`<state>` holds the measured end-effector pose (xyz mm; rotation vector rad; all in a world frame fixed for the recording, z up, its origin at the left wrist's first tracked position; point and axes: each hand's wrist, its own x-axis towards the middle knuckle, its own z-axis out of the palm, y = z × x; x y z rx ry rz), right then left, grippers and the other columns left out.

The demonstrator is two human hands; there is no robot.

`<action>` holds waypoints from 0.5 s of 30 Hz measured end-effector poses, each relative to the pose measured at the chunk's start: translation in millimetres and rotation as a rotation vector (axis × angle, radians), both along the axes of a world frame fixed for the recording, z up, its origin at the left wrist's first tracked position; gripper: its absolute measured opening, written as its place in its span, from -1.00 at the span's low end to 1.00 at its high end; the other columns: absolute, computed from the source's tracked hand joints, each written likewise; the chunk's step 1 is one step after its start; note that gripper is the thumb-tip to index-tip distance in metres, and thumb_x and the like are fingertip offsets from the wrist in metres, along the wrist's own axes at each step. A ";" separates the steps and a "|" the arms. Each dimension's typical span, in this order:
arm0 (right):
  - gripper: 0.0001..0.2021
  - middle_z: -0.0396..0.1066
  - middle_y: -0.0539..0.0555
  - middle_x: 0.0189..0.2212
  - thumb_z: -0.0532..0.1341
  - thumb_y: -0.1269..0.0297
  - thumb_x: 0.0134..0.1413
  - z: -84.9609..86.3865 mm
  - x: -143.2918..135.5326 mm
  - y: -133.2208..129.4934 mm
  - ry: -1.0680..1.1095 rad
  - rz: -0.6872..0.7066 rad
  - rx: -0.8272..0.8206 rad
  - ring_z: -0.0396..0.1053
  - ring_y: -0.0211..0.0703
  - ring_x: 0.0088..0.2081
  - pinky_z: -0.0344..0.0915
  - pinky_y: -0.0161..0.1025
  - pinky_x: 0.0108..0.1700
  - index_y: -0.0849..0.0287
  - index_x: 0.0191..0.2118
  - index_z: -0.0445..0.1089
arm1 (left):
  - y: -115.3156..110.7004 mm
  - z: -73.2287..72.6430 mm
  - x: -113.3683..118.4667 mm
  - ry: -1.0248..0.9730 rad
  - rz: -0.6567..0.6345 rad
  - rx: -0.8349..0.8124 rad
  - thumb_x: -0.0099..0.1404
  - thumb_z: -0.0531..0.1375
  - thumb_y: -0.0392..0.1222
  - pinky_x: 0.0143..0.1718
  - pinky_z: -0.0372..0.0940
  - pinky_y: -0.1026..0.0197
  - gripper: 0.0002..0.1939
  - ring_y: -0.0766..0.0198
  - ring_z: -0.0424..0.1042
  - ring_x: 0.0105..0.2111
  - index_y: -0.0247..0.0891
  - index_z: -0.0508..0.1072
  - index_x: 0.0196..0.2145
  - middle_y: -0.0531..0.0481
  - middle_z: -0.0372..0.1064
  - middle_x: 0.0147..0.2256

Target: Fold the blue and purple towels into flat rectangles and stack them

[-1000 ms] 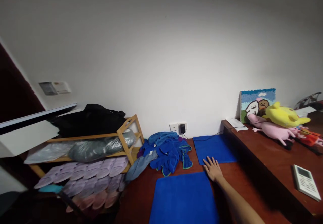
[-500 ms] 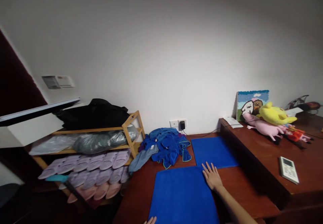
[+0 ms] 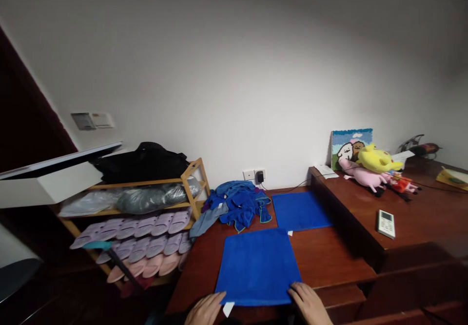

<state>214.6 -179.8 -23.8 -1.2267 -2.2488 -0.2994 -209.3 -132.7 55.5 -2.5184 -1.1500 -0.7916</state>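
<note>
A flat blue towel (image 3: 259, 266) lies on the reddish-brown wooden table in front of me. My left hand (image 3: 205, 309) is at its near left corner, fingers together and closed on the edge, beside a white tag (image 3: 228, 309). At the near right corner, my right hand (image 3: 310, 304) has its fingers bent over the towel's edge. Both thumbs are mostly hidden. Farther back, a second blue towel (image 3: 302, 210) is spread flat, with a small white tag at its near edge. A crumpled heap of blue cloths (image 3: 239, 203) sits to its left, against the wall.
On the left stands a wooden shoe rack (image 3: 193, 195) with several slippers and a black bag (image 3: 144, 164) on top. A raised brown surface (image 3: 351, 203) on the right holds plush toys (image 3: 378, 159), a white remote (image 3: 386, 224) and a picture. A plug (image 3: 260, 176) is in the wall socket.
My right hand has moved from the near towel's far right corner to its near right corner. My left hand has come further into view at the near left corner. The view has shifted slightly.
</note>
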 end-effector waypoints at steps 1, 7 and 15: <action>-0.55 0.57 0.02 0.00 0.13 0.49 0.26 12.0 -0.6 -2.0 0.048 -0.021 -0.059 0.53 -0.09 -0.03 0.42 -0.22 0.04 -0.06 0.18 0.38 | -1.3 8.1 0.8 -0.017 0.004 -0.014 0.51 0.01 -0.17 -0.15 0.52 0.39 -0.63 0.32 0.65 -0.22 0.09 0.57 0.04 0.17 0.66 -0.15; -0.66 0.59 0.03 -0.11 0.05 0.37 0.39 123.9 23.5 -19.6 0.289 0.016 -0.343 0.55 -0.11 -0.11 0.43 -0.20 -0.02 -0.05 0.13 0.42 | -7.7 88.0 9.6 -0.152 0.014 -0.023 0.53 0.00 0.07 -0.21 0.53 0.34 -0.63 0.26 0.65 -0.27 0.01 0.59 -0.07 0.10 0.67 -0.23; -0.72 0.49 0.16 -0.14 0.11 0.15 0.41 289.3 105.8 -53.0 0.423 0.040 -0.128 0.48 -0.15 -0.13 0.43 -0.29 -0.08 0.06 0.04 0.51 | -21.0 237.7 70.7 -0.304 -0.079 -0.266 0.44 0.13 0.13 -0.08 0.47 0.21 -0.68 0.17 0.60 -0.18 -0.01 0.63 -0.15 0.04 0.64 -0.20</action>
